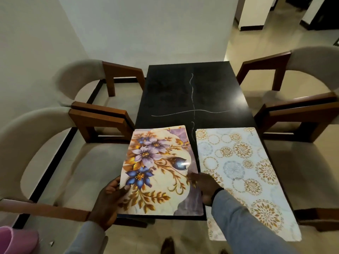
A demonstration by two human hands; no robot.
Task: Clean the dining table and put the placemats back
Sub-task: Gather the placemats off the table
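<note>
Long grey-blue sleeves (244,222) on both arms; dark band (217,193) at the right wrist; bare hands

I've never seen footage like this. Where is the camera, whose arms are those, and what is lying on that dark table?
There is no machine here. The single picture comes from a wide-angle camera worn on a person's head, looking forward and down, so the two arms reaching in from the bottom are that person's own.

The dark table stands between cushioned wooden chairs. Two placemats lie at its near end. The flowered placemat is on the left; the left hand grips its near left edge, thumb on top, while the right hand rests on its right side. Beside it lies the circle-patterned placemat, untouched, its near end hanging over the table edge. The far half of the table shows only pale vein lines.
</note>
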